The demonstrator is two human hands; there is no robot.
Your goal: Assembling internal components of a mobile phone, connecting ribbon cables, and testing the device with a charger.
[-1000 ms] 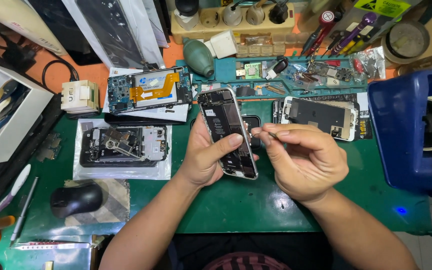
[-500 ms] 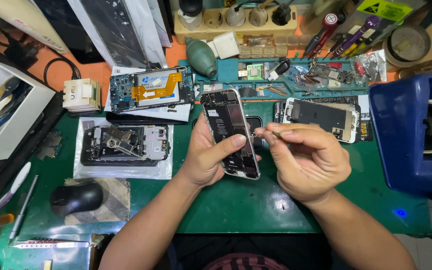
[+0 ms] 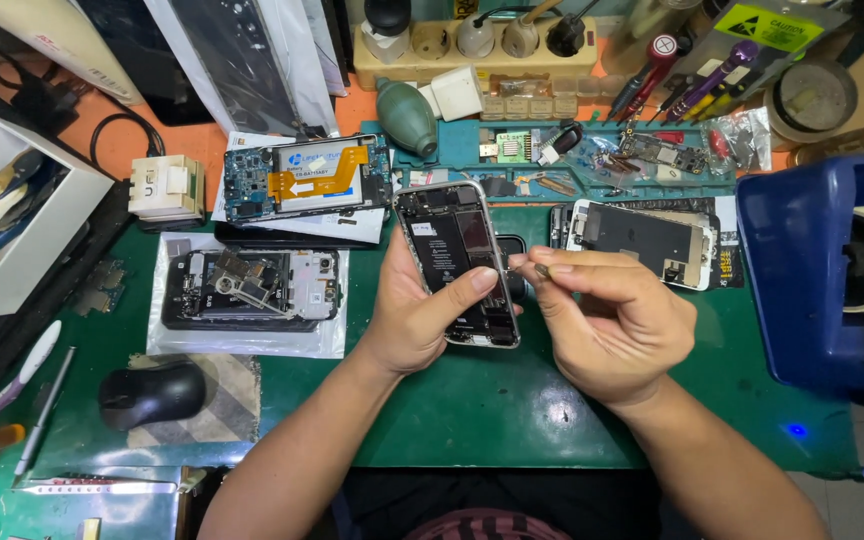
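Centrally, above the green counter (image 3: 512, 420), the left hand (image 3: 414, 318) grips an opened phone (image 3: 457, 262) with its back removed, thumb laid across the exposed internals and fingers wrapped behind the left edge; the phone is tilted slightly, top end pointing away from the person. The right hand (image 3: 612, 325) sits just beside the phone's right edge, thumb and forefinger pinched on a small dark part (image 3: 542, 270), too small to identify, close to the phone's frame; whether it touches the frame cannot be told. Left of the hands, a second disassembled phone (image 3: 250, 288) lies on a clear plastic sheet, and a blue circuit assembly with an orange flex strip (image 3: 307, 178) lies behind it. A third opened phone (image 3: 642, 240) lies behind the right hand. A black mouse (image 3: 152, 393) rests on a patterned pad at the near left. A blue tape dispenser (image 3: 812, 270) stands at the right edge of the counter.
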